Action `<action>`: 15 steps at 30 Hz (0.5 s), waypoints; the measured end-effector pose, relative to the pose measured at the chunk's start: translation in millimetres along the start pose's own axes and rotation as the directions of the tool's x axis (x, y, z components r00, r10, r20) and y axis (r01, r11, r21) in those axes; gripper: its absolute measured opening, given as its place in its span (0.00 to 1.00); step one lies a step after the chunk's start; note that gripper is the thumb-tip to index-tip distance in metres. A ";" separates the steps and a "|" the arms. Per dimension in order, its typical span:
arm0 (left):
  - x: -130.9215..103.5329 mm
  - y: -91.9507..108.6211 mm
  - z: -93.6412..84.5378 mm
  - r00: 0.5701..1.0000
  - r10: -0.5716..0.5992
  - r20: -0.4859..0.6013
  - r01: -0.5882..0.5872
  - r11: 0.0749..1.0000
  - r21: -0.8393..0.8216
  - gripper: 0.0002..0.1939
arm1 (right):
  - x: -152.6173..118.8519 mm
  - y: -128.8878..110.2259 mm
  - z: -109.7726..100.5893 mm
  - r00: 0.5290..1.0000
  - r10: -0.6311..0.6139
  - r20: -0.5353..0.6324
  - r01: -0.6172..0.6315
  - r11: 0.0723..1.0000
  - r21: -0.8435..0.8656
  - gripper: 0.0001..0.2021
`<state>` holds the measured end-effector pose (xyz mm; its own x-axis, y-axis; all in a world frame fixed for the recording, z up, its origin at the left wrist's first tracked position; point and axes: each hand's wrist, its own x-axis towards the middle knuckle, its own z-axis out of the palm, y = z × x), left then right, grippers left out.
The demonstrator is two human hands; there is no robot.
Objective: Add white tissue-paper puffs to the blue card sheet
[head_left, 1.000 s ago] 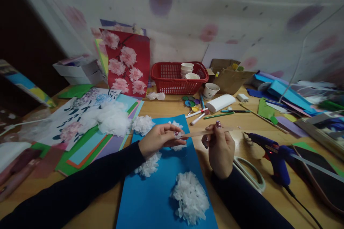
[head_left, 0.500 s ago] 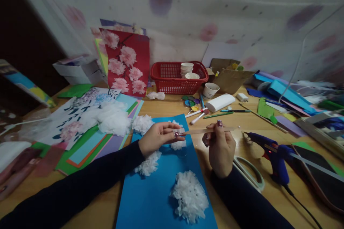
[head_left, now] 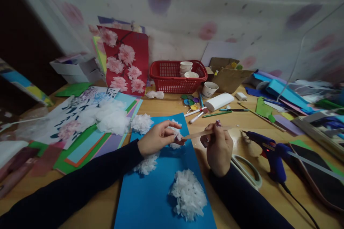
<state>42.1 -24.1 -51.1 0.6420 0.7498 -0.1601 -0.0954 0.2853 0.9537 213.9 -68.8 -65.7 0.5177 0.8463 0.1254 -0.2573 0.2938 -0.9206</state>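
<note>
My right hand [head_left: 219, 146] is closed in a pinch around a flat, pale wooden stick [head_left: 196, 134], whose tip points left. At that tip, my left hand [head_left: 157, 136] has its thumb and lower fingers drawn together, with the index finger lifted. What sits between them is too small to make out, though something whitish shows there. Both hands are over a blue sheet [head_left: 145, 200]. A large white tissue flower [head_left: 189, 195] lies on its lower right, and another white flower [head_left: 142, 123] at its upper left. My left hand partly hides two more.
A blue glue gun [head_left: 268, 150] with a red light lies right, beside scissors [head_left: 248, 171] and a dark phone [head_left: 322, 175]. Behind are a red basket [head_left: 174, 85], a paper cup [head_left: 210, 89], pens and a white roll [head_left: 219, 102]. White tissue [head_left: 111, 118] covers coloured papers at left.
My left index finger has lifted away from the thumb, and the white strip between those fingers no longer shows clearly. The stick's tip has dipped slightly. The view has shifted a little.
</note>
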 end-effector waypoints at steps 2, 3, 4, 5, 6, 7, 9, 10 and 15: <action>-0.7 -0.3 1.4 1.000 -0.005 0.002 0.005 1.000 -0.001 0.17 | -0.7 1.0 -0.3 1.000 0.011 0.019 -0.011 1.000 -0.005 0.18; -1.1 -0.2 1.9 1.000 -0.007 0.005 0.007 1.000 -0.003 0.17 | -0.9 1.2 -0.3 1.000 0.013 0.021 -0.013 1.000 -0.006 0.18; -1.5 -0.1 2.2 1.000 -0.007 0.009 0.007 1.000 -0.005 0.17 | -1.1 1.0 -0.3 1.000 0.013 0.021 -0.012 1.000 -0.005 0.18; -1.7 0.1 2.2 1.000 -0.007 0.013 0.007 1.000 -0.008 0.16 | -1.1 0.7 -0.3 1.000 0.011 0.022 -0.011 1.000 -0.001 0.18; -1.8 0.2 2.0 1.000 -0.008 0.016 0.008 1.000 -0.011 0.16 | -1.2 0.1 -0.2 1.000 0.010 0.020 -0.011 1.000 0.006 0.17; -1.7 0.2 1.6 1.000 -0.011 0.019 0.012 1.000 -0.017 0.16 | -1.1 -0.6 0.0 1.000 0.009 0.015 -0.009 1.000 0.016 0.17; -1.1 0.1 0.1 1.000 -0.016 0.022 0.016 0.999 -0.031 0.17 | -0.5 -2.4 0.4 1.000 -0.003 -0.014 0.003 0.999 0.037 0.17; -0.7 0.1 -0.7 1.000 -0.014 0.021 0.015 0.999 -0.034 0.17 | 0.0 -3.3 0.7 0.999 -0.012 -0.038 0.014 0.999 0.043 0.17; -0.6 1.6 -2.9 1.000 0.016 -0.001 -0.016 1.000 -0.016 0.19 | 2.9 -5.5 1.8 0.992 -0.011 -0.126 0.015 0.999 0.030 0.16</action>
<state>39.3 -22.4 -50.2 0.6398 0.7547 -0.1450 -0.1177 0.2827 0.9520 215.3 -67.2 -59.6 0.6194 0.7801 0.0880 -0.2738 0.3197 -0.9071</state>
